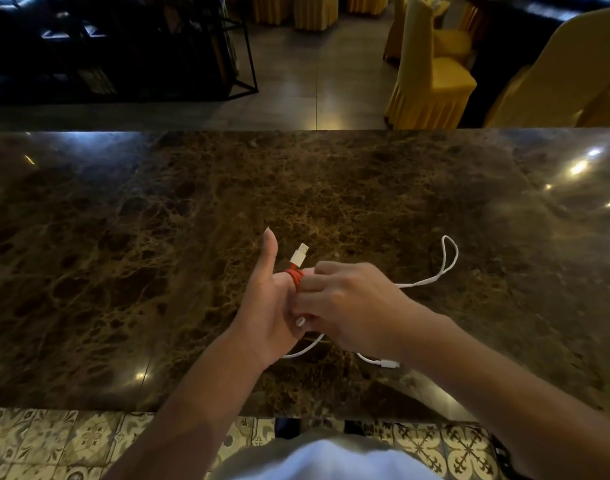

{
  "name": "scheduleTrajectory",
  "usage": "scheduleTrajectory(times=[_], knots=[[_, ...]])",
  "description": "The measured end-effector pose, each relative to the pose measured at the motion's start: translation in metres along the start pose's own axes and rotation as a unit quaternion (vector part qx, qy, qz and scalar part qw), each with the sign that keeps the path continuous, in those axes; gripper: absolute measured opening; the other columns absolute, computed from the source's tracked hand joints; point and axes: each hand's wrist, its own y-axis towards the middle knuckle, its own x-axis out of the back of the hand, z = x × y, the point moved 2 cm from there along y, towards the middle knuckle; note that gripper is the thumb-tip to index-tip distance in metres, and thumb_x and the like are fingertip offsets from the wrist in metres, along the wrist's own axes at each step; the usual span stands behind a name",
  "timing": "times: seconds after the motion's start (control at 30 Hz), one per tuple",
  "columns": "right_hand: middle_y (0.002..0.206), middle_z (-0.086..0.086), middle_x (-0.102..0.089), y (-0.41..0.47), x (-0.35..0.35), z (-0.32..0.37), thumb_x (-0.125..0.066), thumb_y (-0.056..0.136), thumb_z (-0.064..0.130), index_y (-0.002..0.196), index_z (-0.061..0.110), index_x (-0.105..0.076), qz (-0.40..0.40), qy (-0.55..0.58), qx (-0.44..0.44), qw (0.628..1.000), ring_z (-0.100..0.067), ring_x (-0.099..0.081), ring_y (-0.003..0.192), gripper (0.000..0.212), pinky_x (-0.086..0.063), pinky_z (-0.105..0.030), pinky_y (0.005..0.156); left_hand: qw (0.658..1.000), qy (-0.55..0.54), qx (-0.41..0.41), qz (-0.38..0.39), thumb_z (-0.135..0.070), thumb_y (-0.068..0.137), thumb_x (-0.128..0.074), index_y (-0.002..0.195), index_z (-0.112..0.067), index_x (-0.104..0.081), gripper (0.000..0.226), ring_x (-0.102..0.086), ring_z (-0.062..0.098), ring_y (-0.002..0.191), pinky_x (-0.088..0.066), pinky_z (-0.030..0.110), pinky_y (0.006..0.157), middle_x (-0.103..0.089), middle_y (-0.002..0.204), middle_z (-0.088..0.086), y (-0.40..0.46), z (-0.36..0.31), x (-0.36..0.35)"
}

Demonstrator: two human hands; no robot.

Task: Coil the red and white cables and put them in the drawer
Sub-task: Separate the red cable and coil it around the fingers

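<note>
While both hands, left hand (265,306) and right hand (345,306), grip the red cable (296,280) coil mid-frame, a slack pinch could unwind it.

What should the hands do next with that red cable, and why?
Probably tuck in the loose end: the red cable is already wound around the left hand fingers, pinched by the right hand, with only its white plug sticking out.

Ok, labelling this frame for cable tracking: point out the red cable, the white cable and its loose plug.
red cable (295,279), head view, coils wound on left-hand fingers
white cable (449,258), head view, far loop on counter
loose plug (389,364), head view, connector body
</note>
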Motion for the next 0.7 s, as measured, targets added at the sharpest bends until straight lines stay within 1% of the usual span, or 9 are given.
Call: scheduleTrajectory(times=[0.07, 0.17, 0.3, 0.37, 0.47, 0.5, 0.57, 0.63, 0.7], knots=[[0.106, 0.01, -0.072, -0.006, -0.006, 0.005, -0.07, 0.093, 0.019, 0.105, 0.024, -0.075, 0.009, 0.038, 0.028, 0.999, -0.015, -0.063, 0.092, 0.015, -0.058, -0.034, 0.076, 0.997, -0.046, 0.056, 0.016, -0.087, 0.088, -0.027, 0.136, 0.006, -0.059, 0.11, -0.062, 0.038, 0.127, -0.049, 0.045, 0.102, -0.062, 0.139, 0.029, -0.002, -0.006, 0.006], [0.108, 0.007, -0.073, -0.015, -0.017, 0.012, -0.069, 0.094, 0.017, 0.114, 0.021, -0.076, 0.01, 0.078, 0.056, 0.995, -0.015, -0.063, 0.098, 0.021, -0.055, -0.035, 0.085, 0.985, -0.13, 0.111, 0.029, -0.087, 0.085, -0.035, 0.151, 0.005, -0.038, 0.113, -0.043, 0.05, 0.142, -0.04, 0.058, 0.107, -0.044, 0.152, 0.036, -0.004, -0.009, 0.015], [0.108, 0.007, -0.075, -0.017, -0.02, -0.005, -0.075, 0.093, 0.021, 0.109, 0.02, -0.079, -0.045, 0.112, 0.026, 0.992, -0.013, -0.063, 0.102, 0.016, -0.053, -0.033, 0.091, 0.961, -0.267, 0.073, 0.006, -0.075, 0.09, -0.048, 0.153, 0.009, -0.03, 0.106, -0.04, 0.055, 0.141, -0.043, 0.064, 0.099, -0.04, 0.151, 0.042, -0.003, -0.004, 0.014], [0.107, 0.008, -0.075, -0.016, -0.019, -0.014, -0.076, 0.093, 0.028, 0.104, 0.02, -0.079, -0.079, 0.161, -0.009, 0.984, -0.015, -0.064, 0.101, 0.014, -0.054, -0.037, 0.089, 0.957, -0.287, 0.045, 0.0, -0.072, 0.092, -0.049, 0.153, 0.007, -0.031, 0.102, -0.041, 0.054, 0.14, -0.041, 0.063, 0.101, -0.041, 0.151, 0.04, -0.003, -0.004, 0.012], [0.102, 0.002, -0.077, -0.019, -0.024, -0.021, -0.076, 0.093, 0.025, 0.106, 0.016, -0.078, -0.117, 0.317, -0.086, 0.937, -0.017, -0.072, 0.093, 0.016, -0.059, -0.045, 0.08, 0.959, -0.278, 0.034, -0.03, -0.071, 0.092, -0.047, 0.152, 0.007, -0.033, 0.1, -0.038, 0.053, 0.144, -0.036, 0.06, 0.109, -0.039, 0.153, 0.038, -0.007, -0.008, 0.008], [0.101, 0.002, -0.078, -0.022, -0.027, -0.022, -0.077, 0.093, 0.022, 0.107, 0.014, -0.078, -0.131, 0.358, -0.105, 0.919, -0.016, -0.075, 0.093, 0.016, -0.061, -0.043, 0.08, 0.961, -0.273, 0.036, -0.038, -0.071, 0.093, -0.047, 0.151, 0.008, -0.034, 0.099, -0.036, 0.053, 0.145, -0.035, 0.059, 0.11, -0.038, 0.154, 0.039, -0.009, -0.011, 0.006], [0.1, 0.006, -0.078, -0.028, -0.031, -0.017, -0.078, 0.091, 0.017, 0.106, 0.012, -0.078, -0.164, 0.39, -0.126, 0.897, -0.013, -0.076, 0.092, 0.016, -0.06, -0.031, 0.079, 0.956, -0.288, 0.05, -0.038, -0.068, 0.093, -0.049, 0.151, 0.013, -0.03, 0.101, -0.03, 0.054, 0.147, -0.029, 0.058, 0.116, -0.033, 0.154, 0.042, -0.009, -0.015, 0.004], [0.096, 0.007, -0.078, -0.036, -0.032, -0.007, -0.08, 0.09, 0.017, 0.102, 0.011, -0.08, -0.177, 0.374, -0.116, 0.903, -0.008, -0.074, 0.085, 0.014, -0.055, -0.02, 0.074, 0.938, -0.343, 0.043, -0.032, -0.063, 0.092, -0.056, 0.151, 0.018, -0.022, 0.105, -0.021, 0.057, 0.149, -0.02, 0.06, 0.123, -0.024, 0.155, 0.047, -0.002, -0.021, 0.007], [0.091, 0.007, -0.077, -0.04, -0.03, 0.006, -0.08, 0.089, 0.022, 0.098, 0.012, -0.08, -0.16, 0.345, -0.087, 0.921, -0.002, -0.071, 0.078, 0.013, -0.052, -0.014, 0.07, 0.928, -0.37, 0.008, -0.042, -0.06, 0.091, -0.059, 0.153, 0.017, -0.015, 0.108, -0.014, 0.058, 0.151, -0.013, 0.062, 0.126, -0.017, 0.159, 0.045, 0.005, -0.026, 0.011]])
